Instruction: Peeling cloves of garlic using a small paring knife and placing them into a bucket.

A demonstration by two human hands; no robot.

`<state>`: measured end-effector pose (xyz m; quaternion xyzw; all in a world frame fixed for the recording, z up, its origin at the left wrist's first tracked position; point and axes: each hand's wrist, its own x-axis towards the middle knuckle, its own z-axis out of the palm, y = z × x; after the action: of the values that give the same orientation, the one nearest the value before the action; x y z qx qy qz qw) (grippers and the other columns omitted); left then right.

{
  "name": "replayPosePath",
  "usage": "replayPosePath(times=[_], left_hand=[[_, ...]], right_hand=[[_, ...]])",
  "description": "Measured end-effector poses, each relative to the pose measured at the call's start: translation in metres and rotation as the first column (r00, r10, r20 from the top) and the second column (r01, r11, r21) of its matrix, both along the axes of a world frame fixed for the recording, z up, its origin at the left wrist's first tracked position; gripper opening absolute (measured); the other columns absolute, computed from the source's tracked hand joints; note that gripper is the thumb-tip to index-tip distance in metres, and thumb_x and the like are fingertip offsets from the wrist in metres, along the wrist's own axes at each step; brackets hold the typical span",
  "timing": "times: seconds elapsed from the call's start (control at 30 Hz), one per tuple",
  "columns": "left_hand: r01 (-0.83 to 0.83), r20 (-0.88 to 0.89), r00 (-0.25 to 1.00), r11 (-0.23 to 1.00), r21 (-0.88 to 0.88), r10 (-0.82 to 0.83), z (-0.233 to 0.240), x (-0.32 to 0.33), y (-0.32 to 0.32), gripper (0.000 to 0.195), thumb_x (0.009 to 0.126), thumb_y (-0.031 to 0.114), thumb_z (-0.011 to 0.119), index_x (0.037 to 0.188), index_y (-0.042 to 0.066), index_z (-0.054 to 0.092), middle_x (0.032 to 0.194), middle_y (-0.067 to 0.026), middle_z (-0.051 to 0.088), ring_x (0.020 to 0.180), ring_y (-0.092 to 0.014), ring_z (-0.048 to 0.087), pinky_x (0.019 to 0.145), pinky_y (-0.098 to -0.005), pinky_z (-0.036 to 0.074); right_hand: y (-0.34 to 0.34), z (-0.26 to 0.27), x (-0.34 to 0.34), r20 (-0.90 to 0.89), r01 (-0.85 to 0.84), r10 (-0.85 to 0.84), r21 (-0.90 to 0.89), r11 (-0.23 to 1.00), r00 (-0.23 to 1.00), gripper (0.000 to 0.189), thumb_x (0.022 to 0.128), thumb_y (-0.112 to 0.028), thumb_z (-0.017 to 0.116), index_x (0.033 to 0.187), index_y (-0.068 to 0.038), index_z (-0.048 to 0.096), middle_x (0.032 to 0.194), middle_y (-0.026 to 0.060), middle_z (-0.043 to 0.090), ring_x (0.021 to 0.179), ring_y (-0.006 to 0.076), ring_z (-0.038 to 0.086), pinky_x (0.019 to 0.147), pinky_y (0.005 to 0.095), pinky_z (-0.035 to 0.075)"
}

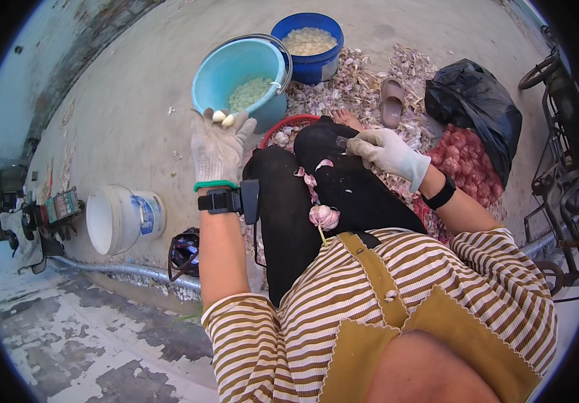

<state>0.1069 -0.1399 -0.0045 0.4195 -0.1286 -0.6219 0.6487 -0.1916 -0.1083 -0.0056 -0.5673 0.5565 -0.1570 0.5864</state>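
Observation:
My left hand (217, 146), in a knitted white glove with a green cuff, is raised near the rim of a light blue bucket (203, 80). Two peeled garlic cloves (223, 118) rest at its fingers, and the thumb is spread. Peeled cloves (251, 94) lie in the bottom of that bucket. My right hand (382, 152), gloved too, pinches a small clear or metal piece, perhaps a blade (341, 141), over my knee. On my lap sits a garlic bulb (324, 217) with its stem, among scraps of pink skin (310, 181). A red basket (289, 121) of garlic stands partly hidden beyond my knees.
Behind stands a dark blue bucket (327, 67) of pale cloves. Garlic skins (355, 75) litter the floor around a slipper (392, 103). At right are a red mesh sack (463, 160) of bulbs, a black plastic bag (476, 101) and a metal-framed vehicle (561, 151). A white bucket (118, 216) lies left.

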Motion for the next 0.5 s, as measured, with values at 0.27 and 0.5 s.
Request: replayPosePath(times=[0.27, 0.5], left_hand=[[0.289, 0.779, 0.538, 0.938, 0.189, -0.323, -0.012, -0.016, 0.035, 0.044, 0.089, 0.031, 0.063, 0.123, 0.004, 0.059, 0.107, -0.0078, 0.064, 0.089, -0.015, 0.060, 0.080, -0.0283, 0.048], [0.600, 0.799, -0.593, 0.610, 0.518, -0.096, 0.003, -0.077, 0.129, 0.044, 0.071, 0.041, 0.071, 0.101, 0.010, 0.063, 0.083, -0.0103, 0.061, 0.079, -0.028, 0.062, 0.066, -0.0420, 0.048]], right_hand=[[0.013, -0.021, -0.022, 0.050, 0.060, -0.061, 0.021, 0.998, 0.997, 0.039, 0.092, -0.038, 0.061, 0.095, 0.000, 0.066, 0.070, 0.0007, 0.057, 0.061, 0.0090, 0.052, 0.057, 0.0254, 0.043], [0.024, -0.016, -0.009, 0.021, -0.012, 0.012, -0.025, 1.000, 1.000, 0.031, 0.093, -0.030, 0.061, 0.099, 0.000, 0.066, 0.073, 0.0013, 0.058, 0.062, 0.0085, 0.052, 0.058, 0.0245, 0.044]])
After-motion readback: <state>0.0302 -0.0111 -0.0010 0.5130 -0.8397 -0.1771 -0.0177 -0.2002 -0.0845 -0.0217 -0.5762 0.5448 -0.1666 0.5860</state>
